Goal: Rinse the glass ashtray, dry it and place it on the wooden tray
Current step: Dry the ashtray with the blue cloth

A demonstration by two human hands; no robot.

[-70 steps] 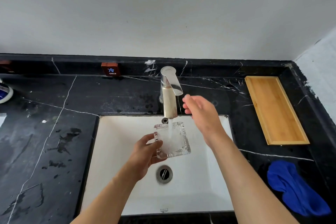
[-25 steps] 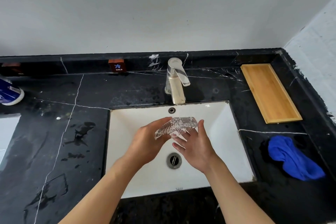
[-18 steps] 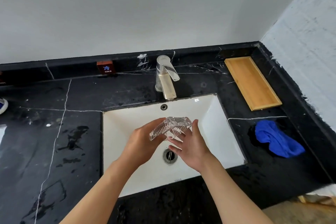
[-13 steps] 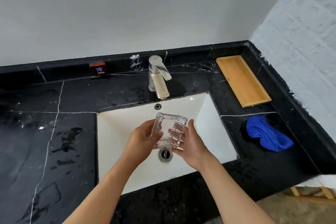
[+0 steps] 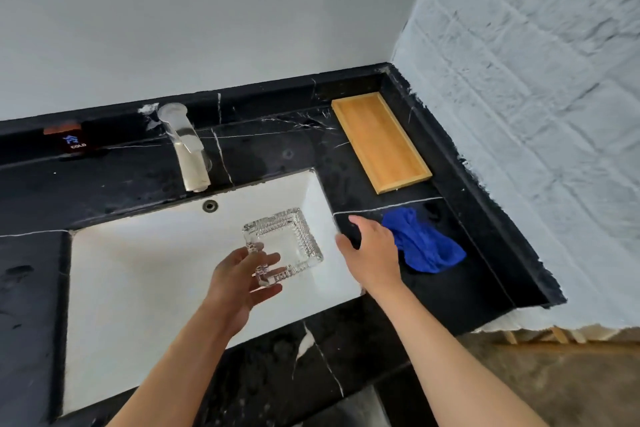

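My left hand (image 5: 242, 279) grips the near corner of the square glass ashtray (image 5: 289, 241) and holds it, hollow side up, over the right part of the white sink (image 5: 138, 270). Fingers spread, my right hand (image 5: 372, 251) hovers over the black counter just left of the crumpled blue cloth (image 5: 424, 243); it holds nothing, and its fingertips look to be at the cloth's edge. The empty wooden tray (image 5: 379, 140) lies on the counter in the far right corner. No water runs from the faucet (image 5: 188, 152).
The black marble counter (image 5: 433, 288) ends at a rough white wall (image 5: 536, 114) on the right. A small block marked COLD (image 5: 74, 142) stands on the back ledge, left of the faucet. Wet patches mark the counter left of the sink.
My right hand has let go of the ashtray and moved right to the blue cloth. My left hand alone now holds the ashtray, turned hollow side up. The view has swung right.
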